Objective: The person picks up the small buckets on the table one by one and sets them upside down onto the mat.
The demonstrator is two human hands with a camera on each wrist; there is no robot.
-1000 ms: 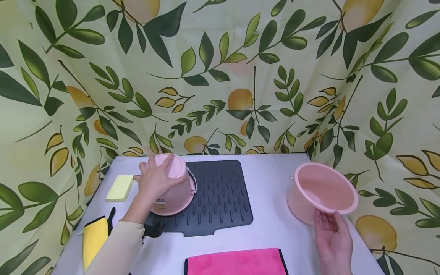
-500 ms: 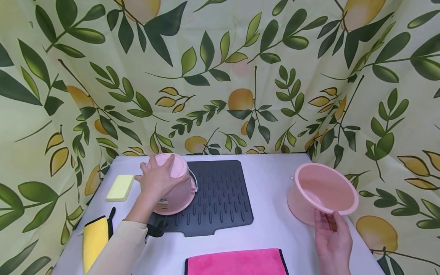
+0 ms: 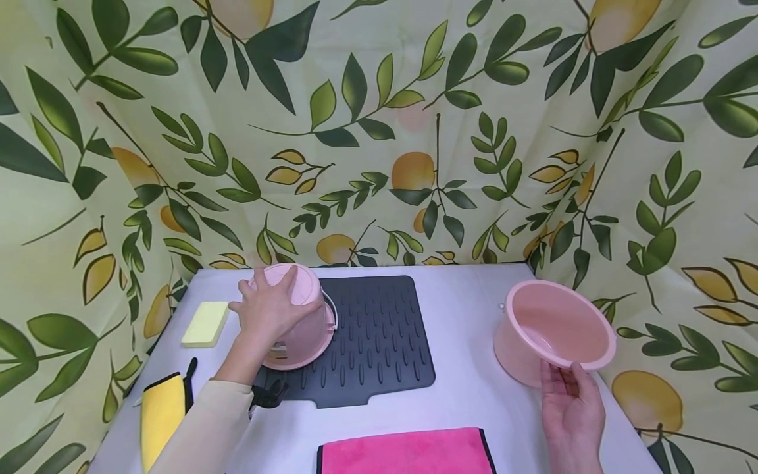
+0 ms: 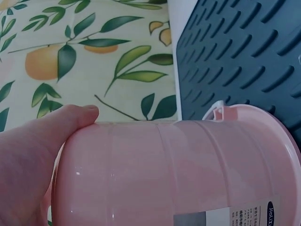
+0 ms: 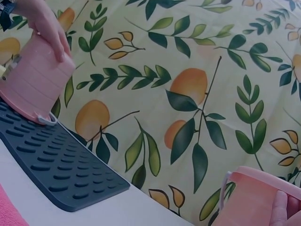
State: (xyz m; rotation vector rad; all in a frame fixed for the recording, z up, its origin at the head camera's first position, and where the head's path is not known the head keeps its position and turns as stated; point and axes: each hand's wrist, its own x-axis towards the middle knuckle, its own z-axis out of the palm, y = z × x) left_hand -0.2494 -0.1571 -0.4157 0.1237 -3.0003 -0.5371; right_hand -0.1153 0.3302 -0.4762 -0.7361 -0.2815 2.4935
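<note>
An upside-down pink bucket (image 3: 302, 339) stands rim-down on the left part of the dark ridged mat (image 3: 379, 336). My left hand (image 3: 266, 309) grips it from above, fingers spread over its base. In the left wrist view the thumb presses that bucket's base edge, and a printed label shows on its wall. At the right, a second pink bucket (image 3: 518, 355) has its mouth facing up. My right hand (image 3: 571, 408), palm up, holds it at the near side just under the rim; the fingertips are partly hidden.
A pale yellow sponge (image 3: 204, 324) lies left of the mat. Nearer are a folded yellow cloth (image 3: 162, 415) with black trim and a pink cloth (image 3: 408, 453) at the white table's (image 3: 462, 368) front. Leaf-patterned fabric (image 3: 379, 131) hangs behind and along both sides.
</note>
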